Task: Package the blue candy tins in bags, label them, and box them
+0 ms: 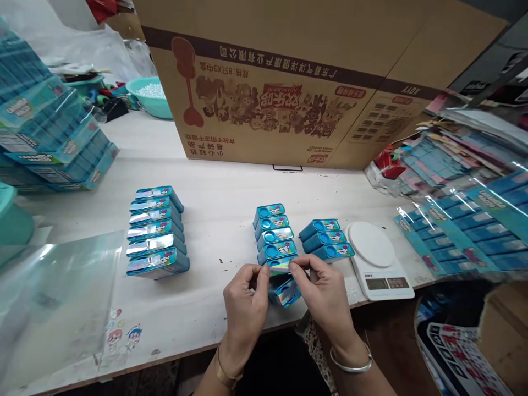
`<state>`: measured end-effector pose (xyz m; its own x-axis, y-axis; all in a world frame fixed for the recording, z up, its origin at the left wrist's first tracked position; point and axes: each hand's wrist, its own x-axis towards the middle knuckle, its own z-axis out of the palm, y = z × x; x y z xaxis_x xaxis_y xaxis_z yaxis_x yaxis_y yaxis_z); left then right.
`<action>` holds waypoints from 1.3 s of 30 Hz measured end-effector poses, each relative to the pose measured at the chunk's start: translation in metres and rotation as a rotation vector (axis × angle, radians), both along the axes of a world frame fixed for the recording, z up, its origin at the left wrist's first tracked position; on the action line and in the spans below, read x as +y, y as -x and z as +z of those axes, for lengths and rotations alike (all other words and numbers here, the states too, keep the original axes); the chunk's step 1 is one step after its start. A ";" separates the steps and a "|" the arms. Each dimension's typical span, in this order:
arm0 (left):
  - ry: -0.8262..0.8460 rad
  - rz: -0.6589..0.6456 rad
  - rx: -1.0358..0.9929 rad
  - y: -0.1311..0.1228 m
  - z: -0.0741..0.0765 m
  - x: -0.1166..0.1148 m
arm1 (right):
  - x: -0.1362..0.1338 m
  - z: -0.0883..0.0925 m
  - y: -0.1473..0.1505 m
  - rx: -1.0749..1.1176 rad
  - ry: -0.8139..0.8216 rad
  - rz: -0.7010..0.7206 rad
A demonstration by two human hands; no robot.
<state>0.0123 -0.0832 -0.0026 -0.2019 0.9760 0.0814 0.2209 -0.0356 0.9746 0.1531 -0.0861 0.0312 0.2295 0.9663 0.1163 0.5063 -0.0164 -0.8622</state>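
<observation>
Over the worktop [218,187], a shiny strip [279,268] is being pinched between left grip [247,297] and right grip [324,289], above blue tins [275,250].

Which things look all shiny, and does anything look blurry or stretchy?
In the head view, white glare sits on the left row of blue boxes, and the strip between both hands shines rainbow-like; also in the head view, the stacked packs at far left look soft and stretched.

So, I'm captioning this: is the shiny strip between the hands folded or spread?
Spread: the shiny strip runs flat between left hand and right hand, ends hidden.
</observation>
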 end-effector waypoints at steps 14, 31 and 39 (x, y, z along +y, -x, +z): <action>0.220 -0.007 -0.342 -0.015 -0.039 0.006 | 0.012 -0.015 -0.004 -0.306 0.028 -0.009; 0.134 -0.327 -0.318 -0.003 0.014 -0.062 | -0.004 0.036 -0.008 0.736 0.044 0.015; 0.226 -0.346 -0.298 -0.003 0.025 -0.052 | -0.007 0.035 -0.003 0.741 0.024 0.030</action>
<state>0.0152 -0.1352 0.0228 0.1544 0.9763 -0.1518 -0.0555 0.1619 0.9852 0.1562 -0.0928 0.0661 0.2130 0.9738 -0.0800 -0.2079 -0.0348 -0.9775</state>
